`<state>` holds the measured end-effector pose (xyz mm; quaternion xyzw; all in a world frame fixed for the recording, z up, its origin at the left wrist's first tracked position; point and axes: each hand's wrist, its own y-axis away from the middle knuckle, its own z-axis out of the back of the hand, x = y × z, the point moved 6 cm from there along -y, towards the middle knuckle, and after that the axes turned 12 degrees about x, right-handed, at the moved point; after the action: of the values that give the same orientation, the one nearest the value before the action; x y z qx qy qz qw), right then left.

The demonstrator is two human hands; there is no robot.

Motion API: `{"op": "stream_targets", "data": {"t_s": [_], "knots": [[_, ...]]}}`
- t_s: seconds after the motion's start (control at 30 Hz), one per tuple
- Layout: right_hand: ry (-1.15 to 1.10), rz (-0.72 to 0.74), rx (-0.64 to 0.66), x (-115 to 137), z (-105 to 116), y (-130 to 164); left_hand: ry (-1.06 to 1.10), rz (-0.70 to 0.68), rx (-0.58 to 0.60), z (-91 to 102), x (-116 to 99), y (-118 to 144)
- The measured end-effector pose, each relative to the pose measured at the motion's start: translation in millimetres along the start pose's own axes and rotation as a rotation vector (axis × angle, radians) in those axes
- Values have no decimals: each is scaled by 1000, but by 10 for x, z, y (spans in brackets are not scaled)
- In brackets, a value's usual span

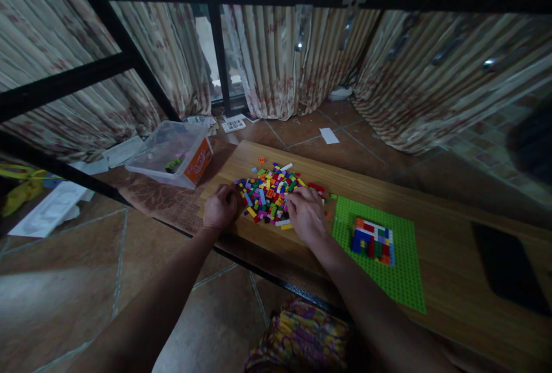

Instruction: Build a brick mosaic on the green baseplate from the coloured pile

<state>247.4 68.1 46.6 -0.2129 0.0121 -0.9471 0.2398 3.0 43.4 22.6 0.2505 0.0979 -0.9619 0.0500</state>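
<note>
Head view, one entry: loose pile of small coloured bricks (271, 192) on wooden table (448, 281). Left hand (221, 207) rests curled at the pile's left edge, holding nothing visible; right hand (305, 215) lies over its right edge, fingers down, grip hidden. Green baseplate (401, 281) with partial brick build (373, 239) just right. Advice: spread the pile flat and pick singly.

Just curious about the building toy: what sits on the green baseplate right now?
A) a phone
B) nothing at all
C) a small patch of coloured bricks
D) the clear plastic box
C: a small patch of coloured bricks sits on the green baseplate, right of the loose pile.
</note>
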Motion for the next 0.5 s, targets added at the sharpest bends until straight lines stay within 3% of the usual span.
{"op": "stream_targets", "data": {"t_s": [0.27,0.5], "knots": [[39,-71,-58,67,-85,-153,12,-9,-3,6,0,-11],[53,-95,-7,101,-115,-167,3,-30,-24,19,11,-12]]}}
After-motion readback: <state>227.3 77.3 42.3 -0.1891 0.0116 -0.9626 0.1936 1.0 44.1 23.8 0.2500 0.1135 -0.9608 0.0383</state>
